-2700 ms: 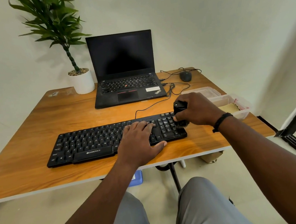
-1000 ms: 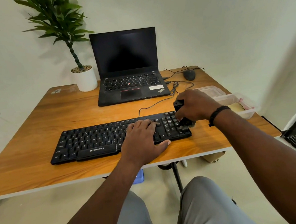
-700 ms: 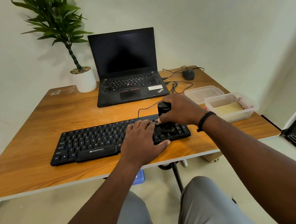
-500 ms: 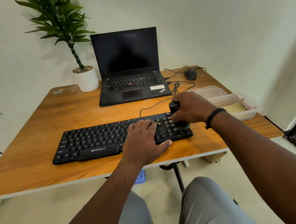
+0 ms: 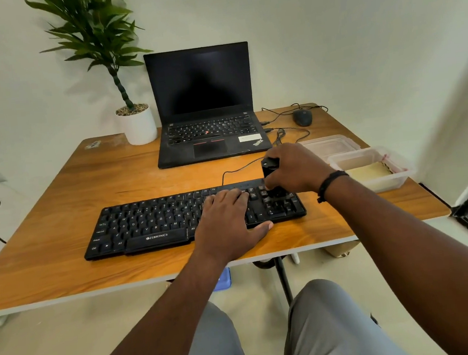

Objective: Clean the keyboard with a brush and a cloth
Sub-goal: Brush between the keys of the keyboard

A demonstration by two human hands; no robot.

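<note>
A black keyboard (image 5: 151, 222) lies near the front edge of the wooden table (image 5: 45, 224). My left hand (image 5: 228, 223) rests flat on its right-middle keys, fingers straight and thumb on the front edge. My right hand (image 5: 295, 168) grips a black brush (image 5: 269, 166) upright, its bristles down on the number pad at the keyboard's right end. A pale yellow cloth (image 5: 371, 172) lies in a clear plastic box (image 5: 398, 178) at the table's right edge.
An open black laptop (image 5: 206, 108) stands at the back, with a potted plant (image 5: 136, 123) to its left and a mouse (image 5: 302, 117) with loose cables to its right. A clear lid (image 5: 328, 145) lies behind the box. My knees are under the table.
My right hand has swept the brush back and forth over the keyboard's right end and now holds it on the number pad. My left hand has stayed in place.
</note>
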